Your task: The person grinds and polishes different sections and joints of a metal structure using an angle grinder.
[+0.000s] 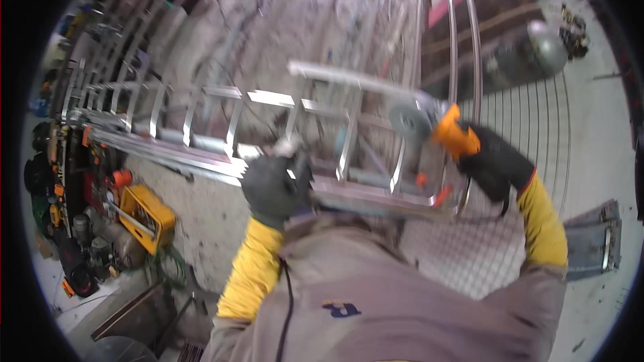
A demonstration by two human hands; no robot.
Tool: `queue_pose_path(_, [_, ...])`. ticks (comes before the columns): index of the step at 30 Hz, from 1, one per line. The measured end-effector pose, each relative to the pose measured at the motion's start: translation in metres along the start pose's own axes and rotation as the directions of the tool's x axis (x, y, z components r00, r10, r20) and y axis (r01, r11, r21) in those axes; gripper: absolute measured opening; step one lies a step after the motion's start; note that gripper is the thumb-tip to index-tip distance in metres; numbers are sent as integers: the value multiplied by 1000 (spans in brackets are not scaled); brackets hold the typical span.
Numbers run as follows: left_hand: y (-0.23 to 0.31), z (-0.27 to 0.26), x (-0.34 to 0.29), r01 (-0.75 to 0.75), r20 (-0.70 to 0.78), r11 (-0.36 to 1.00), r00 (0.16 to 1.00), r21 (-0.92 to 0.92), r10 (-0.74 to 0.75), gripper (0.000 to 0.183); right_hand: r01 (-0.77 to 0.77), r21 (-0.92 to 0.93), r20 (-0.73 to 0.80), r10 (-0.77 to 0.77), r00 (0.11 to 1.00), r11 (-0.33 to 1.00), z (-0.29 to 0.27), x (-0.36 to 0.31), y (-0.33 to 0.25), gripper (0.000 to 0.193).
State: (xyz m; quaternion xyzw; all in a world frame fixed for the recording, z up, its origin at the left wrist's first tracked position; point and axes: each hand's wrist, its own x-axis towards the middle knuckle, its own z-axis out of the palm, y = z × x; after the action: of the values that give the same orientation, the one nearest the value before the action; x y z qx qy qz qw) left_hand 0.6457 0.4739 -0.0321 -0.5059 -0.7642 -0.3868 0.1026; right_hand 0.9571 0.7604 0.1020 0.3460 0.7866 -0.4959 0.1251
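My right hand, in a dark glove, is closed around the orange body of an angle grinder. The grinder's grey disc faces left, beside a bare metal bar of a ladder-like metal frame. My left hand, also gloved, looks curled at the frame's near rail. A small pale blurred shape shows at its fingertips; motion blur and the glove hide what it grips. The frame's shiny rails and short crossbars stretch across in front of me.
Long metal tubes run away at the far side. A grey-green gas cylinder lies at the far right. To the left stand a yellow toolbox, a green hose and several tools. Wire mesh lies below the frame.
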Motion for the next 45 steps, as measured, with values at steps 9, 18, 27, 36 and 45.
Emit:
queue_pose_path(9, [1,3,3,52,48,996,998,-71,-49,23,-239,94,220,214,952,966,10,29,-19,78])
queue_pose_path(18, [2,-1,-7,74,112,995,991,-63,-66,26,-109,-211,372,183,910,971,9,42,-8,81])
queue_pose_path(27, [-4,4,-9,79,98,995,992,-59,-73,27,-25,-457,450,256,856,889,10,55,-10,67])
queue_pose_path(36, [0,-1,-4,70,143,996,988,-51,-63,28,-104,-510,466,376,801,854,13,64,-18,69])
queue_pose_path(45, [0,-1,0,50,137,998,990,-37,-44,26,-155,-515,451,421,787,843,13,58,-20,69])
